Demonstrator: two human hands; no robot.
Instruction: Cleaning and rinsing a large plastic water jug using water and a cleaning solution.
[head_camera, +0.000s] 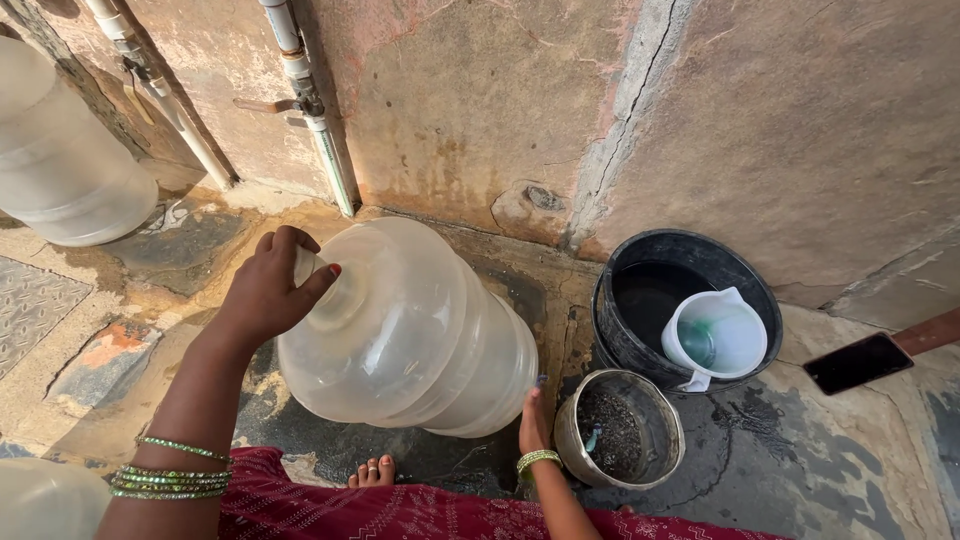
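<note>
A large clear plastic water jar (420, 330) lies tilted on its side on the wet ground in front of me. My left hand (268, 285) is closed over its neck and mouth at the upper left. My right hand (534, 415) presses against the jar's base at the lower right, mostly hidden behind it. Green bangles ring both wrists. My bare toes (372, 471) show just below the jar, above my red patterned garment.
A black bucket (625, 335) of water holds a white jug (718, 338). A steel pot (620, 430) stands beside it. A dark phone (857, 362) lies at right. Another clear jar (60, 160) stands far left. White pipes with a tap (300, 100) run down the stained wall.
</note>
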